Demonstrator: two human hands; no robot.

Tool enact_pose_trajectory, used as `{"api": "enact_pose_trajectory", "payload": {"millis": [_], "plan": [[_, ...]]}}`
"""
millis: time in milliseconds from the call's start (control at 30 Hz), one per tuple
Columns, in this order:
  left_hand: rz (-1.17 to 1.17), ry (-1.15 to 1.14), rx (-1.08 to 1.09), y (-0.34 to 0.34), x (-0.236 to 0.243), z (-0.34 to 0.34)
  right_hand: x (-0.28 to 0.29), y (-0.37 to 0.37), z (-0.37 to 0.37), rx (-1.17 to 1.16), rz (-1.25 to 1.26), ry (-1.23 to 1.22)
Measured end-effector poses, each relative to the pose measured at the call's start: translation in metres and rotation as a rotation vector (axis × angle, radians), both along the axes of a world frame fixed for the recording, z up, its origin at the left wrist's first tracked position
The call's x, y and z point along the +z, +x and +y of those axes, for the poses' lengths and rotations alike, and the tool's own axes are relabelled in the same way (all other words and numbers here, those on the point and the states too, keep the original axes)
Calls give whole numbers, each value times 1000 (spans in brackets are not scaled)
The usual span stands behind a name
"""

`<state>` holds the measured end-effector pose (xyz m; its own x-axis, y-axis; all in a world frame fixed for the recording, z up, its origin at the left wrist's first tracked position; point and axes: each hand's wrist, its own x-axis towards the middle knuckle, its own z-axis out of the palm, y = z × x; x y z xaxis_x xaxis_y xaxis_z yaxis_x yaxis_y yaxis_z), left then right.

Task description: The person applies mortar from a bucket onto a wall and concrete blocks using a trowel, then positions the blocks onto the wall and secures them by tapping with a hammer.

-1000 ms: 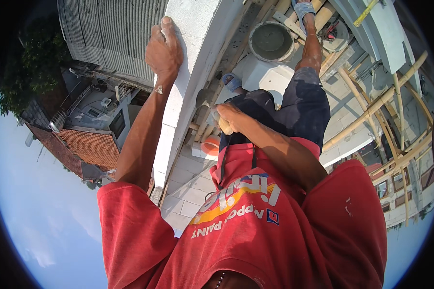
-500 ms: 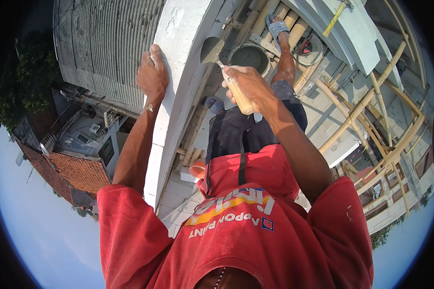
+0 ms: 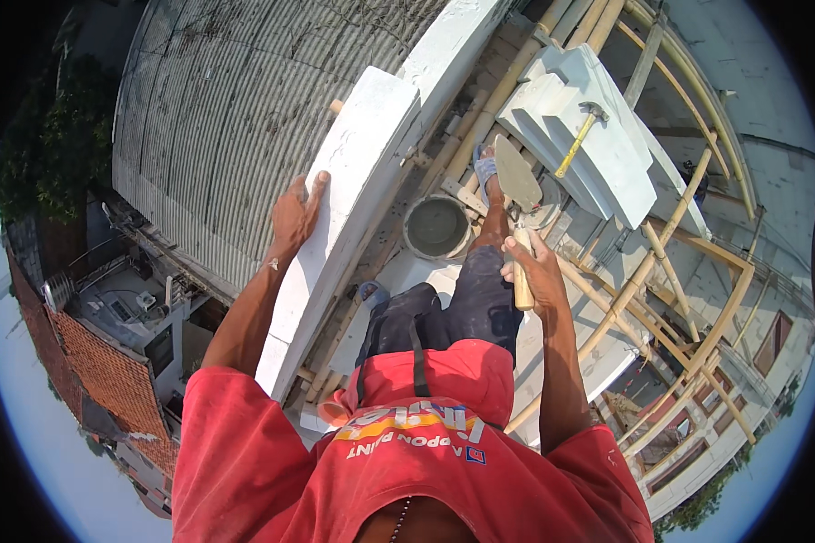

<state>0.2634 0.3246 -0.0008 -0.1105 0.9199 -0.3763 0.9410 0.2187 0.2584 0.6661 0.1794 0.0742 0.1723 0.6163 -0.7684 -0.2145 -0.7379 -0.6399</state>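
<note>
Far left: tree point(image 3: 50, 145), and below it in view an orange tiled roof point(image 3: 109, 362). Grey corrugated roof point(image 3: 226, 118) fills the upper left, right up to the wall's outer side.

Left hand point(image 3: 295, 219) is on the outer edge of the white wall point(image 3: 362, 145) – thumb lying along the top, fingers partly bent over the roof side. Loose, no tool in it. How hard it presses, can't tell. The wall runs diagonally, lower left to upper right, with a raised section by the hand and a lower stretch beyond.

Just inside the wall: round bucket point(image 3: 436, 228) with grey wet mix in it, set near the sandalled right foot point(image 3: 487, 176).

Trowel point(image 3: 519, 181) is right of the bucket in view, held up in front of the body. Blade points away from the person; grey, pointed. Right hand point(image 3: 540, 276) has fingers and thumb closed around its pale wooden handle. Blade height over the platform, can't tell.

Right of the blade: stepped white blocks point(image 3: 629, 176), with a yellow-handled hammer point(image 3: 574, 149) lying on top, apart from the trowel. Farther right: bamboo poles point(image 3: 620, 306) and a timber frame point(image 3: 730, 308) – house walls visible behind.
</note>
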Motion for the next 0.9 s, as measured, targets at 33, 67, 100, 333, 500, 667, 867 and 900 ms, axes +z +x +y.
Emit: {"api": "enact_pose_trajectory", "payload": {"millis": [33,67,100,333,500,667,867,900], "plan": [[-147,12,17,16,8,8,-7,1,-3,13,22,6],[-284,33,39,27,20,19,-9,-1,-1,33,53,17],[-363,31,34,40,26,33,-2,-5,4,33,56,6],[7,53,121,82,15,54,-8,-9,11,-23,104,-128],[5,177,99,90,14,55,-31,26,31,-110,11,-93],[84,192,97,86,1,52,-50,63,86,-205,179,-135],[145,247,35,79,-15,49,-90,125,165,38,74,-270],[108,211,32,80,-14,48,-94,138,177,100,34,-267]]}}
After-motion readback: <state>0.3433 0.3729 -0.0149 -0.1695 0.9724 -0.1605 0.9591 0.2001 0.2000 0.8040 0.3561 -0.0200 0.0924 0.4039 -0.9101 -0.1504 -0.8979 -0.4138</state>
